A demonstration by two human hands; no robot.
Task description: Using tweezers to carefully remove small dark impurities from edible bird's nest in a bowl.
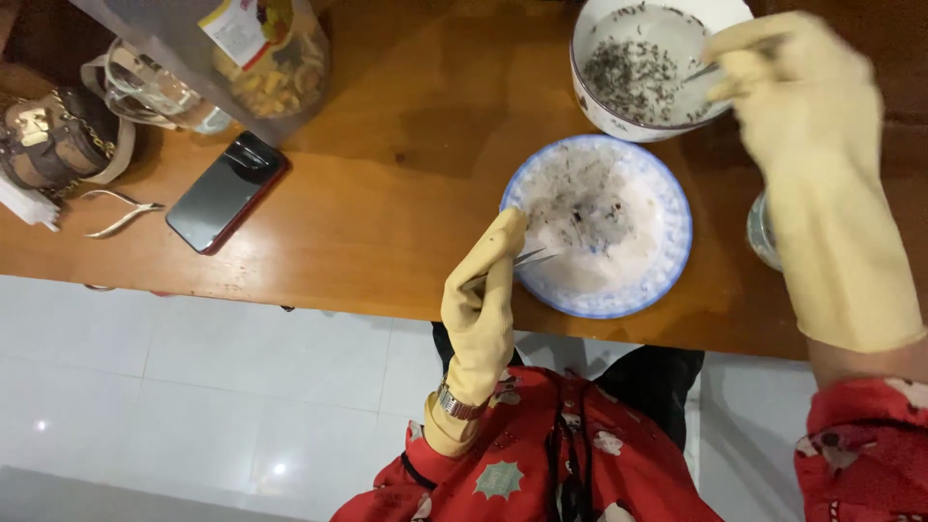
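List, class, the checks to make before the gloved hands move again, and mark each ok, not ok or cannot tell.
1. Left hand grips tweezers with tips over the plate: ok.
2. Right hand holds a tool at the bowl: ok; tool type cannot tell.
3. Both gloves on: ok.
4. Plate fully on the table: ok, though near the edge.
5. Phone apart from the plate: ok.

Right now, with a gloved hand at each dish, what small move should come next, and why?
Probably draw the right hand back toward the blue-rimmed plate: its tweezers' tips sit in the bowl of dark specks, while more specks remain on the plate.
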